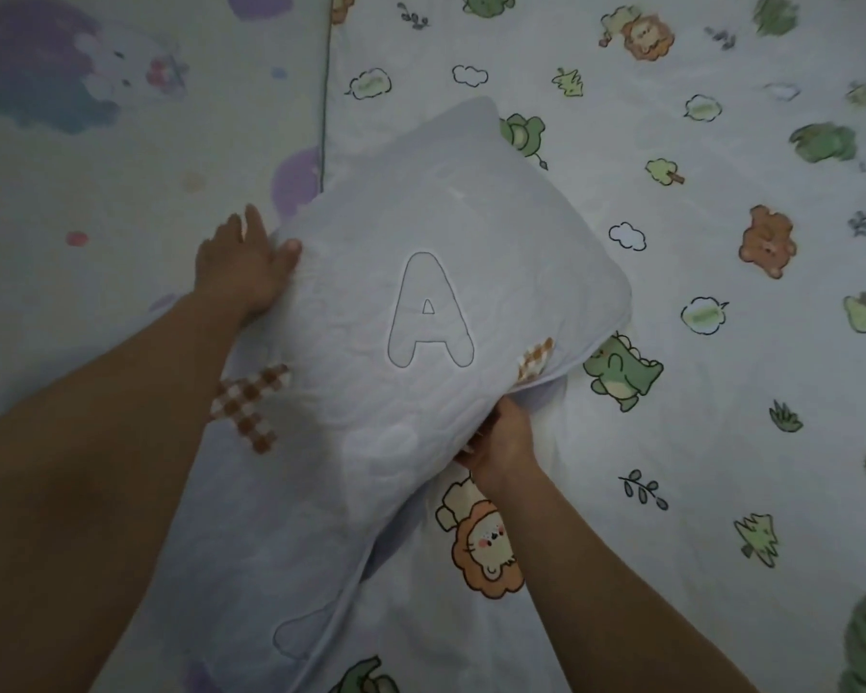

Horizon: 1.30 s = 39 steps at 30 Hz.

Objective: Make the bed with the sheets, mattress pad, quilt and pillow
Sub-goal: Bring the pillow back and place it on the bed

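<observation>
The step in hand looks like setting the pillow, likely late in the task, since the sheet already lies spread and fairly smooth over the bed. The pillow sits at an angle across the sheet's left side, its far corner near the dark piped edge where the sheet meets a pastel cloth.

The left hand lies flat against the pillow's left edge, fingers straight and thumb resting on top, holding nothing closed. The right hand grasps the near right edge, its fingers tucked under the fabric, and that side seems raised a little off the sheet, with shadow beneath it.

The next move probably calls for turning the pillow square to the piped edge, lowering the lifted side and patting it level. The cover may drag and wrinkle the sheet if it is slid rather than lifted.

The pillow is soft and plump, with rounded corners and a pale bluish quilted cover. A stitched outline of a letter A and brown checked patches mark it. The sheet is thin white cloth printed with lions, bears, dinosaurs, trees and clouds. The pastel cloth carries blurred purple and teal shapes, and what it is I cannot tell.
</observation>
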Each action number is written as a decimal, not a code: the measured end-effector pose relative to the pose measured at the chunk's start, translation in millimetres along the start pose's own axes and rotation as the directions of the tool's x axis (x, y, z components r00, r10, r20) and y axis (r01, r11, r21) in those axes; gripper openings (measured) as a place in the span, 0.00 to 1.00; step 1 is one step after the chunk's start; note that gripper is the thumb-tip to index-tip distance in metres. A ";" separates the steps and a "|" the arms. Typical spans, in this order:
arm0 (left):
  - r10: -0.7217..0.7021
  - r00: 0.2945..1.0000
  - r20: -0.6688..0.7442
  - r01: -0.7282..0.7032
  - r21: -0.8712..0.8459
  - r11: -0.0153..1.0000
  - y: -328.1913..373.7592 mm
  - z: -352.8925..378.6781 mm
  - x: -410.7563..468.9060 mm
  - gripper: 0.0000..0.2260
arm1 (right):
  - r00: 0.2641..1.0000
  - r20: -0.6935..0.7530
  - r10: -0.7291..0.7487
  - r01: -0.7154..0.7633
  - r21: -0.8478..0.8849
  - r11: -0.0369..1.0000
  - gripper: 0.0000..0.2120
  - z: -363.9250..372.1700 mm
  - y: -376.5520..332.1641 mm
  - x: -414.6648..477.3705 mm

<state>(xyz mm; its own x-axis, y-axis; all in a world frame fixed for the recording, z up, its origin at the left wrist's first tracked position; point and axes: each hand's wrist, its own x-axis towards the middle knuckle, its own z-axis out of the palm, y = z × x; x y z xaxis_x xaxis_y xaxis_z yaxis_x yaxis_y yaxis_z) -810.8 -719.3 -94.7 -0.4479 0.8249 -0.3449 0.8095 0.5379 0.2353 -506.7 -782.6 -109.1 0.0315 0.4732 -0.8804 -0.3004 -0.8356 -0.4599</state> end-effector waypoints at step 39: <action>-0.473 0.877 0.083 0.434 -0.560 0.706 -125.5 7.4 -83.1 0.46 | 0.886 0.052 -0.460 0.369 -0.679 0.634 0.33 82.3 -23.4 30.7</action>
<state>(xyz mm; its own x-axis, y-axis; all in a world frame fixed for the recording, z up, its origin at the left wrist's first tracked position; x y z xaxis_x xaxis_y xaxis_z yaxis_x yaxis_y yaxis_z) -872.3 -856.6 -102.4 -0.7447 0.4544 -0.4889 0.1643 0.8347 0.5256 -577.3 -725.5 -115.9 0.1163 0.8183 -0.5630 0.4688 -0.5449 -0.6952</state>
